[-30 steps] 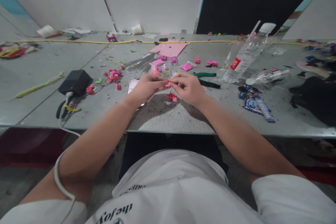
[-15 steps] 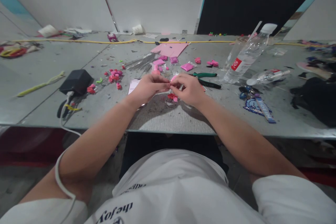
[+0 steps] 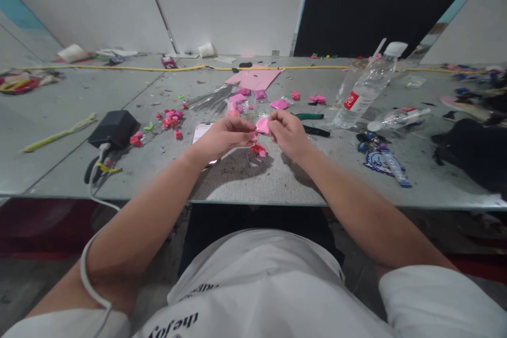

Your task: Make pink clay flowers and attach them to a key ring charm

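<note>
At the bench's (image 3: 253, 182) left lies a yellow-green stick (image 3: 59, 132), then a black adapter (image 3: 113, 129) and a cluster of red and pink bits (image 3: 171, 118). A phone (image 3: 201, 131) is partly covered by the left hand (image 3: 227, 134), whose fingertips pinch a small pink piece (image 3: 254, 138). A red-and-pink cluster (image 3: 258, 150) sits just below it. Between the hands, which are apart, is a flat, rounded, smooth pink lump (image 3: 262, 125); the right hand's (image 3: 288, 133) fingers meet its edge, though whether they grip it I cannot tell. Behind, clear packets (image 3: 280, 103) hold bright pink material. Pliers (image 3: 311, 116) lie partly behind the right hand. Farther right, a capped clear bottle (image 3: 366, 90) stands before a clear cup (image 3: 346, 88) containing a white straw; another bottle (image 3: 398, 118) lies near a keychain (image 3: 381, 161).
</note>
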{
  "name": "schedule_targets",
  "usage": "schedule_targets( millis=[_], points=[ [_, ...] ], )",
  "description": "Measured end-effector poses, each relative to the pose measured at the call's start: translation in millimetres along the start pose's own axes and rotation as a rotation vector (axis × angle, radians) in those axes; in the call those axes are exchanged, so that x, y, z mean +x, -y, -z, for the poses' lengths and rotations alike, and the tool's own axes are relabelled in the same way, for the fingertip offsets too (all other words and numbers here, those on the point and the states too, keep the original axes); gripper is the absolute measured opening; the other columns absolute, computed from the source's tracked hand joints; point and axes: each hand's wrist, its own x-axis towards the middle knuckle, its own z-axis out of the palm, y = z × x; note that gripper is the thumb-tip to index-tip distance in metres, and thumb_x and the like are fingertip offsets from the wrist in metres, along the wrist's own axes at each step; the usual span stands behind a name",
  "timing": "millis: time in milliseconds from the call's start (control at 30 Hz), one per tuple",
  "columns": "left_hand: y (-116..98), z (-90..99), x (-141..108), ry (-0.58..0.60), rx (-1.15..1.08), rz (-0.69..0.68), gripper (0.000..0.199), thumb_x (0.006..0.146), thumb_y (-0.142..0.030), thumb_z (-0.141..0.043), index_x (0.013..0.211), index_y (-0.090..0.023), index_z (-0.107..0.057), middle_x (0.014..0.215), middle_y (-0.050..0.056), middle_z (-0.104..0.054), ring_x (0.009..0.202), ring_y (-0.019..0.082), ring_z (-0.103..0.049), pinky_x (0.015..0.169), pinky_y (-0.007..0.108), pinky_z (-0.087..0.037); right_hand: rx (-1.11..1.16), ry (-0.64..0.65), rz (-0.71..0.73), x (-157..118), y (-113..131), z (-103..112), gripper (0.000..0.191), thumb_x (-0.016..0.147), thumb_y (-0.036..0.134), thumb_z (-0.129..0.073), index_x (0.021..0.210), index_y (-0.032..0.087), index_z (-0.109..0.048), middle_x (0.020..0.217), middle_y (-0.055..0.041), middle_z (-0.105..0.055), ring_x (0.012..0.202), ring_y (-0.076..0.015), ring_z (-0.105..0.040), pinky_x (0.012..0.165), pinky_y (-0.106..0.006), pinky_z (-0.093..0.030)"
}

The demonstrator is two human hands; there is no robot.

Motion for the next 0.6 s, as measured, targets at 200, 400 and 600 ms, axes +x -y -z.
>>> schedule_targets(
  millis=[200, 400, 600],
  points=[
    [-3.8, -5.4, -1.3, -0.152, -0.019, -0.022, 0.018, 0.075, -0.023, -0.094, 0.089, -0.014, -0.086, 0.099, 0.009, -0.081, 0.093, 0.016, -0.077, 0.107, 0.031, -0.061, -0.272, 0.062, -0.059, 7.6, 1.4, 22.3, 0.036, 0.105, 0.039, -0.054, 0.073, 0.024, -0.048, 0.066, 0.0013, -0.051, 0.067, -0.0170, -0.049, 0.066, -0.034, -0.035],
    [0.2, -0.2, 5.3, -0.193, -0.076, -0.069, 0.023, 0.073, -0.027, -0.099, 0.084, -0.016, -0.082, 0.100, 0.007, -0.078, 0.100, 0.015, -0.075, 0.114, 0.033, -0.059, -0.481, 0.367, -0.180, -8.3, 13.5, 41.4, 0.012, 0.092, 0.022, -0.074, 0.081, 0.022, -0.068, 0.079, -0.0021, -0.071, 0.069, -0.0179, -0.060, 0.066, -0.033, -0.041],
    [1.0, 2.4, 8.4, -0.246, -0.058, -0.073, 0.034, 0.072, -0.038, -0.101, 0.077, -0.017, -0.073, 0.088, 0.002, -0.072, 0.087, 0.011, -0.072, 0.097, 0.027, -0.063, -0.524, 0.460, -0.129, -31.7, 3.7, 40.7, 0.019, 0.090, 0.028, -0.085, 0.077, 0.022, -0.072, 0.074, -0.0009, -0.072, 0.070, -0.0183, -0.063, 0.067, -0.033, -0.045]
  ],
)
